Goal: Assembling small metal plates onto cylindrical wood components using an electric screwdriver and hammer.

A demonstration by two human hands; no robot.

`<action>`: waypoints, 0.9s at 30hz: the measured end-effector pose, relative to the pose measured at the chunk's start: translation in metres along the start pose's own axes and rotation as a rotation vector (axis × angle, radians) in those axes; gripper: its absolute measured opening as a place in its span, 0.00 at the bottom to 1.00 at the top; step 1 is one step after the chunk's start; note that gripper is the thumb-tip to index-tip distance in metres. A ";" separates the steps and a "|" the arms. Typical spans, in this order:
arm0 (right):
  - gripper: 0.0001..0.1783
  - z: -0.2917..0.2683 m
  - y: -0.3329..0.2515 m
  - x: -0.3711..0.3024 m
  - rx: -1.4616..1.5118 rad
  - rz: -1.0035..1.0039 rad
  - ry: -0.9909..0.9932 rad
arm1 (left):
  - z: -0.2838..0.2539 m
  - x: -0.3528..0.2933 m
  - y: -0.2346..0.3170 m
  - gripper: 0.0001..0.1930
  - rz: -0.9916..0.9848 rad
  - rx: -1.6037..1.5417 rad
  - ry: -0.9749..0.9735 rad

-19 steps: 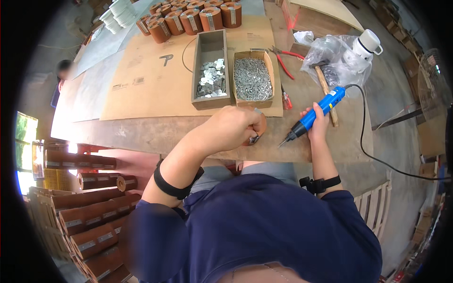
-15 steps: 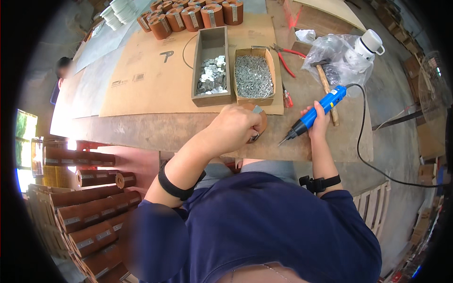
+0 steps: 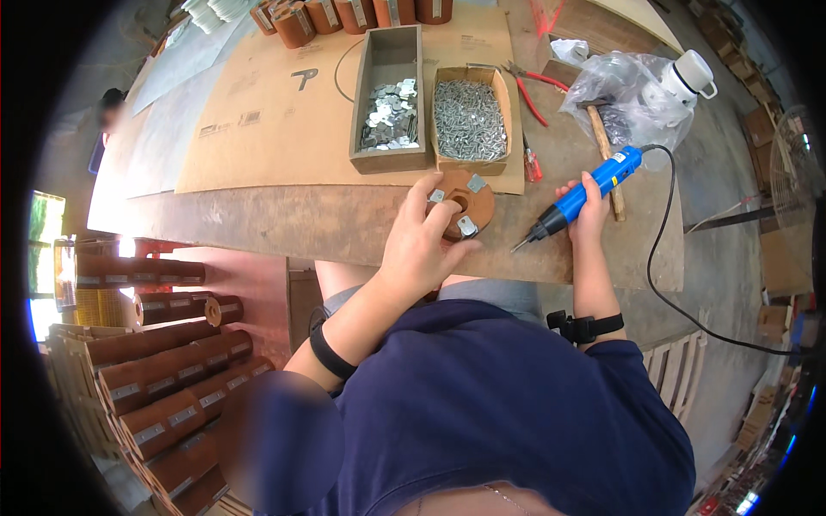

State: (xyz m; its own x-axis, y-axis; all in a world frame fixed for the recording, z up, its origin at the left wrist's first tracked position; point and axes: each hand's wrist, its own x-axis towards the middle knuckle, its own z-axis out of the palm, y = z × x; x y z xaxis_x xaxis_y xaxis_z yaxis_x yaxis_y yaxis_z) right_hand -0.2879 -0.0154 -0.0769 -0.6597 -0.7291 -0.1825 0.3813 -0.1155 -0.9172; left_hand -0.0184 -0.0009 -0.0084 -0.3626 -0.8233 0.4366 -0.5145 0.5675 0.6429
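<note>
A reddish-brown round piece (image 3: 482,206) with a centre hole stands at the table's front edge. Small metal plates (image 3: 467,226) sit on its top face around the hole. My left hand (image 3: 419,236) is at its left side, fingers spread and thumb apart, with fingertips at the top face near the hole. In my right hand (image 3: 588,215) is a blue and black electric screwdriver (image 3: 594,191), its bit pointing down-left, apart from the round piece. Just beyond stand a grey box (image 3: 360,129) of small metal plates and a cardboard box (image 3: 442,161) full of screws.
Red-handled pliers (image 3: 531,103), a small screwdriver (image 3: 533,165) and a hammer (image 3: 600,133) lie to the right, by a plastic bag and white bottle (image 3: 686,77). Brown cylinders (image 3: 295,26) stand at the back; longer ones (image 3: 172,378) are stacked lower left. The cord (image 3: 662,258) hangs right.
My left hand has opened from a closed pose over the round piece and shifted left, uncovering the top face and its plates. The right hand still holds the electric screwdriver, nearly unmoved.
</note>
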 end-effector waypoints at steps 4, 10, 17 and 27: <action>0.18 -0.001 0.001 0.001 0.008 -0.002 0.014 | 0.004 -0.004 -0.015 0.22 0.054 -0.104 -0.045; 0.18 -0.003 0.003 0.002 0.011 -0.002 0.010 | 0.004 -0.007 -0.010 0.20 0.015 -0.175 0.077; 0.18 -0.003 0.002 0.001 0.006 -0.009 -0.004 | 0.013 -0.018 -0.010 0.16 0.050 -0.177 0.194; 0.19 -0.001 0.003 0.004 0.004 -0.003 0.005 | 0.016 -0.015 -0.013 0.16 0.095 -0.169 0.210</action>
State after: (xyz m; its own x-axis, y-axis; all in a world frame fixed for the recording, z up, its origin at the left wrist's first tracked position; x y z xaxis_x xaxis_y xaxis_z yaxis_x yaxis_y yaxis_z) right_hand -0.2900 -0.0176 -0.0808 -0.6644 -0.7251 -0.1812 0.3814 -0.1205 -0.9165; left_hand -0.0187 0.0036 -0.0333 -0.2248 -0.7601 0.6097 -0.3428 0.6474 0.6807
